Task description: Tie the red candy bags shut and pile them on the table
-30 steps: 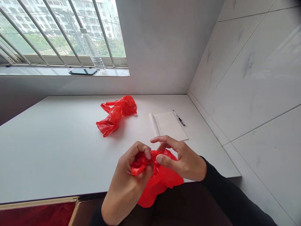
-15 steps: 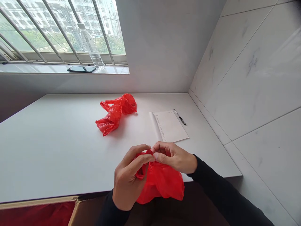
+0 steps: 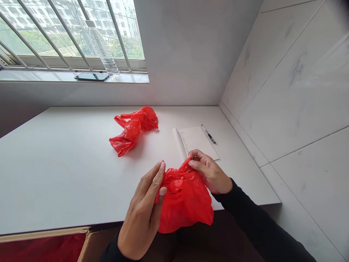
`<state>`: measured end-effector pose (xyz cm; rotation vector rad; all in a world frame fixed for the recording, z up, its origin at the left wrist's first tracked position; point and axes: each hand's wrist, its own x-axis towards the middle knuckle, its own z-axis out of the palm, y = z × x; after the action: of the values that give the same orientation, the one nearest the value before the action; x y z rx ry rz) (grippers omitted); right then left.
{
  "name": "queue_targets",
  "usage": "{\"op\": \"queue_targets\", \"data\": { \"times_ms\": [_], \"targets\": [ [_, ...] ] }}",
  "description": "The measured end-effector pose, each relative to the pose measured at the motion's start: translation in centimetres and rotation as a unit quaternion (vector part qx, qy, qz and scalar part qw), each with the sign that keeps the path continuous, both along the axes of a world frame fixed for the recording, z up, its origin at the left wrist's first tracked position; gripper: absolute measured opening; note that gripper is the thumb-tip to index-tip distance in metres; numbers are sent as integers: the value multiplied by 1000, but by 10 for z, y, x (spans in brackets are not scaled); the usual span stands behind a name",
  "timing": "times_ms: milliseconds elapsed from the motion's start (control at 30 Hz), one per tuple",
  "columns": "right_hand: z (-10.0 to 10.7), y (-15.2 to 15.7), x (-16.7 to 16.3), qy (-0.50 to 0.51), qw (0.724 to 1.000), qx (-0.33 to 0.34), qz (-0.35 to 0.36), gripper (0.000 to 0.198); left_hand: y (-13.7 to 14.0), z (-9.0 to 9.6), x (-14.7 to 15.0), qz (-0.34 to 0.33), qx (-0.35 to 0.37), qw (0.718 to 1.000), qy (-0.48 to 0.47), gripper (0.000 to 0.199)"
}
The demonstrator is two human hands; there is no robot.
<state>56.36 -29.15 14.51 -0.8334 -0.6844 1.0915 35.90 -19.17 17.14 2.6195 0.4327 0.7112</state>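
A red plastic bag [image 3: 187,203] with a knotted, gathered top hangs over the front edge of the white table, between my two hands. With thumb and fingers my right hand [image 3: 209,173] pinches a twisted handle end at the bag's upper right. My left hand [image 3: 144,207] is at the bag's left side, its fingers fairly straight and close together. A fold of red plastic shows between that thumb and the fingers. What the bag contains, if anything, is hidden.
Another crumpled red plastic bag [image 3: 133,129] lies farther back on the white table [image 3: 68,163]. A notebook [image 3: 200,140] and a pen [image 3: 208,134] are at the right. On the windowsill are a phone [image 3: 92,76] and a water bottle [image 3: 105,54]. A cardboard box [image 3: 89,242] stands below, lower left.
My hands have moved apart from the bag's top. The right hand has drawn a handle end up and right; the left has shifted left and straightened its fingers. The view has shifted slightly.
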Motion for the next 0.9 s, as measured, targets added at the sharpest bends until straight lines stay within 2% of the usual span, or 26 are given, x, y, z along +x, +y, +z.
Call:
{"op": "queue_targets", "data": {
  "times_ms": [67, 133, 200, 267, 367, 467, 567, 667, 733, 833, 900],
  "targets": [
    [-13, -4, 10, -67, 992, -21, -102, 23, 8, -6, -19, 5, 58, 998, 11, 56],
    [-31, -9, 23, -116, 972, -49, -197, 26, 15, -14, -42, 19, 107, 994, 14, 46],
    [-48, -13, 33, -119, 961, -80, -238, 31, 20, -19, -61, 34, 110, 993, 20, 36],
    [-57, -15, 35, -106, 959, -99, -243, 34, 19, -21, -68, 52, 64, 997, 8, 31],
    [-52, -14, 20, -115, 960, -101, -234, 34, 10, -24, -53, 75, 1, 997, -22, 40],
    [-39, -10, -9, -191, 948, -93, -235, 30, 1, -38, -19, 62, 22, 998, 17, 59],
    [-42, -9, -38, -342, 908, -80, -230, 25, -6, -60, 8, 31, 79, 994, 73, 64],
    [-62, -15, -54, -501, 835, -37, -223, 22, -13, -77, 13, 21, 109, 988, 104, 55],
    [-79, -19, -56, -553, 801, -35, -227, 21, -18, -83, 8, 21, 91, 986, 136, 54],
    [-100, -23, -55, -580, 785, -55, -210, 31, -23, -87, -1, 18, 59, 985, 162, 56],
    [-108, -24, -54, -579, 788, -80, -194, 36, -27, -86, -5, 27, 53, 985, 160, 58]
  ]
}}
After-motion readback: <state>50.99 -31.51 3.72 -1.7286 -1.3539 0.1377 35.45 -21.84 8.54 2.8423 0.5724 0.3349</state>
